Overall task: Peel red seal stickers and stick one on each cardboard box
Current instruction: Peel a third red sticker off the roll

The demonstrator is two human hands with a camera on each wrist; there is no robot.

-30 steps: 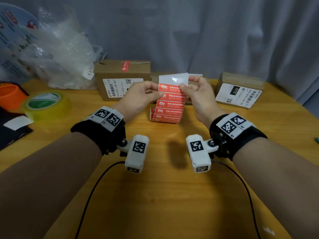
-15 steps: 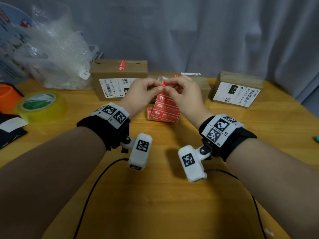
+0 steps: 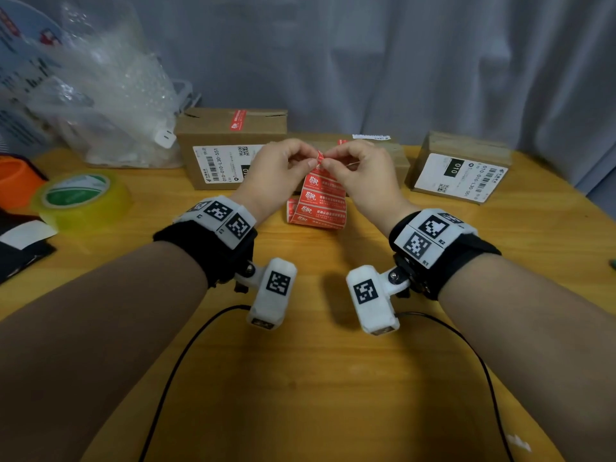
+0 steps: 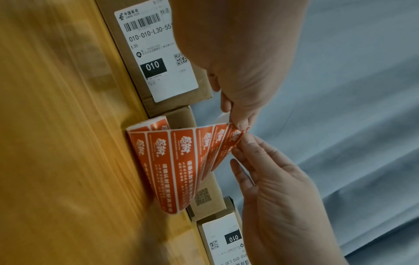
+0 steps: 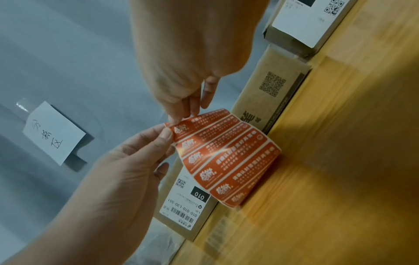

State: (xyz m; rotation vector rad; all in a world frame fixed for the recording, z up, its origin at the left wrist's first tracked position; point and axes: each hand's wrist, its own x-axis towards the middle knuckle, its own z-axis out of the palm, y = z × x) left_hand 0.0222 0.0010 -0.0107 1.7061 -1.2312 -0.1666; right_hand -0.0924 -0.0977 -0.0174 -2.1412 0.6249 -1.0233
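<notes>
A strip of red seal stickers [image 3: 320, 198] [image 4: 181, 161] [image 5: 226, 157] rises from its folded end on the wooden table [image 3: 316, 378]. My left hand [image 3: 301, 160] [image 4: 238, 116] [image 5: 163, 132] and my right hand [image 3: 335, 160] [image 4: 246, 141] [image 5: 182, 115] both pinch the strip's top corner, fingertips almost touching. Three cardboard boxes stand behind. The left box [image 3: 230, 151] has a red sticker [image 3: 237, 120] across its top. The middle box [image 3: 398, 156] is mostly hidden by my hands. The right box [image 3: 463, 165] shows a bare top.
A yellow tape roll [image 3: 83, 198], an orange object [image 3: 15, 181] and a bag of bubble wrap [image 3: 110, 105] fill the left side. A white paper scrap [image 3: 370, 136] lies on the middle box. Black cables [image 3: 173, 378] trail over the near table. A grey curtain hangs behind.
The strip was held up flat with its white end on top. Both hands have come down and together, and now pinch the strip's top corner.
</notes>
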